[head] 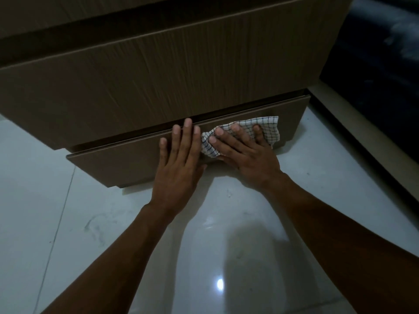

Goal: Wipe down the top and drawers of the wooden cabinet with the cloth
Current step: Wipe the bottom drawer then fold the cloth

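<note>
The wooden cabinet (158,82) fills the upper part of the head view, seen from above and in front. Its bottom drawer (113,164) stands slightly out from the drawer above it. A white cloth with a dark check pattern (269,130) is bunched against the bottom drawer's front, right of centre. My right hand (244,152) lies flat on the cloth with fingers spread, pressing it to the wood. My left hand (179,159) rests flat and open on the same drawer front just left of the cloth, fingertips at the drawer's top edge.
Glossy pale floor tiles (68,223) spread below the cabinet and reflect a ceiling light. A light skirting strip (353,123) runs along the floor at the right, with a dark blurred surface (374,53) beyond it.
</note>
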